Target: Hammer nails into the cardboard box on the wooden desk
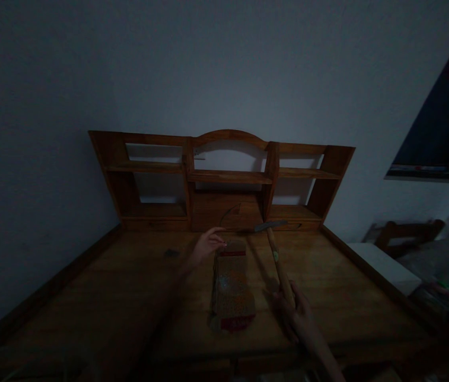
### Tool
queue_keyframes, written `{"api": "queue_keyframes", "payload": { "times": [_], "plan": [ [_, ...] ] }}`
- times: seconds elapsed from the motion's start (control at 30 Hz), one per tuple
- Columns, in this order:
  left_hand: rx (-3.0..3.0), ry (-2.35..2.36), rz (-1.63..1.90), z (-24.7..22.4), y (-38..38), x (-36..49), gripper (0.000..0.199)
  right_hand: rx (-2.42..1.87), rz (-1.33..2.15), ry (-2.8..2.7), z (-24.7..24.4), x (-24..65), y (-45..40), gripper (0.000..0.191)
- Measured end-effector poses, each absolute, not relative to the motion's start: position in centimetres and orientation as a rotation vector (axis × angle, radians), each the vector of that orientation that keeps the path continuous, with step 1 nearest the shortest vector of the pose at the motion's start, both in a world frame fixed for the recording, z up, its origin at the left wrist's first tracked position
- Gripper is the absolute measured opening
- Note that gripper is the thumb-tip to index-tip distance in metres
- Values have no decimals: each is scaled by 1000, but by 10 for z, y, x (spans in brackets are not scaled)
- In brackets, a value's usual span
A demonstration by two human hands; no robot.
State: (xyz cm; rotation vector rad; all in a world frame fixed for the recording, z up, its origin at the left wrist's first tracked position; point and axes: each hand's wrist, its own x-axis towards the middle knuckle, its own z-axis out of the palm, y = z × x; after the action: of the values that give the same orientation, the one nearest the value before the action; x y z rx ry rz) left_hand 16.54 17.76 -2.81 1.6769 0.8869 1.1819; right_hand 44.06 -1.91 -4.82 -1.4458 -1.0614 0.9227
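Note:
My right hand (298,318) is wrapped round the wooden handle of a hammer (280,262), whose narrow metal head points away from me above the desk. My left hand (207,245) is at the far end of a worn cardboard piece (232,289), thumb and fingers pinched together. What lies between those fingertips is too small and dark to tell. A thin dark curved strand, like wire (230,211), shows just beyond the left fingers; whether they hold it is unclear. The cardboard has red bands and orange and pale specks on it.
The wooden desk (327,286) has a raised shelf unit (230,178) along its back. A small dark flat object (172,253) lies left of my left hand. To the right stand a white surface (387,265) and a wooden chair (411,231). The room is dim.

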Motion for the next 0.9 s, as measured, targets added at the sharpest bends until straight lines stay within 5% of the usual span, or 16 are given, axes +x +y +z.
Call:
{"api": "queue_keyframes", "payload": {
  "times": [0.23,0.43,0.9],
  "plan": [
    [1652,900,1215,-54,180,168,67,-1452,926,-1098,-61,444,-14,67],
    [1691,871,1207,-55,175,170,65,-1510,1026,-1050,-56,439,-18,82],
    [1692,787,1237,-51,168,175,54,-1543,703,-1091,-51,439,-21,66]
  ]
}}
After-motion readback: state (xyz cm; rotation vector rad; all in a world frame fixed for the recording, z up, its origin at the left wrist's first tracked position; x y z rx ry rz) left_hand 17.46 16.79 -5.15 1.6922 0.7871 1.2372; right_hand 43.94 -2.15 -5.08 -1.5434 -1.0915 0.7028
